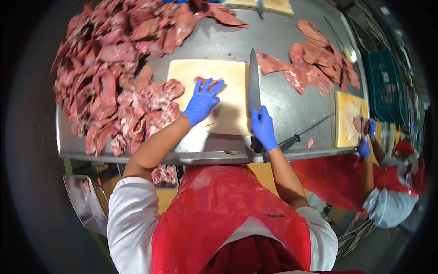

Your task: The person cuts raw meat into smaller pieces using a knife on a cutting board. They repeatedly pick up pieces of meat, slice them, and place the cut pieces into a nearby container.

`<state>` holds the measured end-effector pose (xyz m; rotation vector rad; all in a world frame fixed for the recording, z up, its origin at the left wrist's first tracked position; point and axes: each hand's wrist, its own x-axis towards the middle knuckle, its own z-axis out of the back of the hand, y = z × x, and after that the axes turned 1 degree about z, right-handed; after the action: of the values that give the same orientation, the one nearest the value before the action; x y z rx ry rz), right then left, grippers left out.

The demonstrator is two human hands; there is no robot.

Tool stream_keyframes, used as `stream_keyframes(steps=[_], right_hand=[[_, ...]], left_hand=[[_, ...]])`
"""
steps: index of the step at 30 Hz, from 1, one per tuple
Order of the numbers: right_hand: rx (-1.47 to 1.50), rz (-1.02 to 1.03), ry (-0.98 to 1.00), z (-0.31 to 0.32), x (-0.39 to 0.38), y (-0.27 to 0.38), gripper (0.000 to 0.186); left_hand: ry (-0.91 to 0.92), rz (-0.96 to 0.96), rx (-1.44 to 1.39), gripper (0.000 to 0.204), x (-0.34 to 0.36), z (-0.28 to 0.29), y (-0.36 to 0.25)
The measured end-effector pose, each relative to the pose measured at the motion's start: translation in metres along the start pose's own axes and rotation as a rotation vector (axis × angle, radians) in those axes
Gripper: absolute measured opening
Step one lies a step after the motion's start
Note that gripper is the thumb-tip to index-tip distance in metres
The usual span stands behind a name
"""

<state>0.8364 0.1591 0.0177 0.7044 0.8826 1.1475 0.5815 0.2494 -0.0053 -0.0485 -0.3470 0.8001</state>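
Note:
My left hand (201, 102), in a blue glove, rests with fingers spread on the pale cutting board (235, 112). Under its fingertips lies a small piece of reddish meat (198, 79), mostly covered by the fingers. At the board's right edge, my right hand (263, 129), also gloved in blue, is closed around the handle of a large knife (254, 84). The long blade points away from me, apart from the meat under my left hand.
A big heap of raw meat (109, 82) fills the table's left side. Flat meat slices (315, 64) lie at the far right. A sharpening steel (308, 129) is right of my knife hand. On the right, a co-worker's gloved hands (364, 147) are at another board (343, 107), near a green crate (385, 86).

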Motion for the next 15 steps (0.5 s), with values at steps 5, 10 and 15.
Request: stream_keyframes(steps=[5, 10, 15], right_hand=[[-0.052, 0.031, 0.089, -0.028, -0.004, 0.016, 0.028], [-0.143, 0.090, 0.067, -0.053, -0.008, 0.029, 0.026], [-0.316, 0.289, -0.080, -0.065, -0.007, 0.057, 0.023]], left_hand=[[-0.349, 0.222, -0.428, 0.040, -0.028, 0.010, 0.006], [-0.065, 0.653, -0.925, 0.034, -0.025, -0.008, 0.052], [-0.214, 0.838, -1.414, 0.019, -0.032, -0.025, 0.035]])
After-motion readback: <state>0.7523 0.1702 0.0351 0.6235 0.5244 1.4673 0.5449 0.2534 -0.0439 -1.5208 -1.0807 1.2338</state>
